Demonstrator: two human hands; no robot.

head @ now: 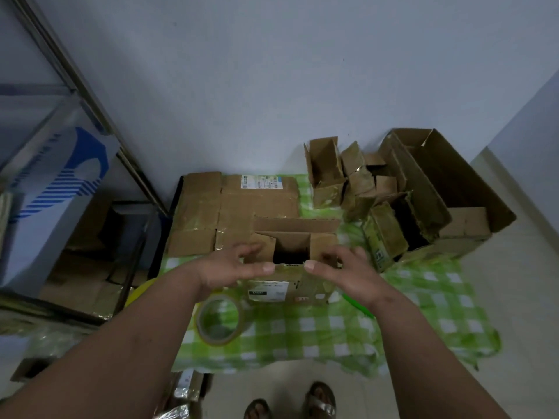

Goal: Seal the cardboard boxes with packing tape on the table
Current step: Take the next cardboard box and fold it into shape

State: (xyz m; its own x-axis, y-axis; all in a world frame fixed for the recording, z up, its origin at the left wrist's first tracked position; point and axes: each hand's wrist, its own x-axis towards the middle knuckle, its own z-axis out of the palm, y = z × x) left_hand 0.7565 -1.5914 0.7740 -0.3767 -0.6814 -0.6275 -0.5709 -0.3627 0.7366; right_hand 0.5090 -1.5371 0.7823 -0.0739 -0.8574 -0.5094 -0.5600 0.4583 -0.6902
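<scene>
A small open cardboard box (pixel 292 237) stands on the green checked cloth (pixel 332 328), its flaps up and its dark inside showing. My left hand (pixel 233 267) grips the box's left side, thumb lying along the near flap. On the right side my right hand (pixel 341 270) holds it the same way, thumb on the near flap. The two thumbs almost meet at the middle of that flap. A roll of clear packing tape (pixel 219 320) lies flat on the cloth just under my left wrist.
A stack of closed taped boxes (pixel 230 207) stands behind the open one. Several small open boxes (pixel 357 182) and a large open carton (pixel 447 189) crowd the back right. A metal shelf (pixel 75 192) with boxes is at left. The wall is close behind.
</scene>
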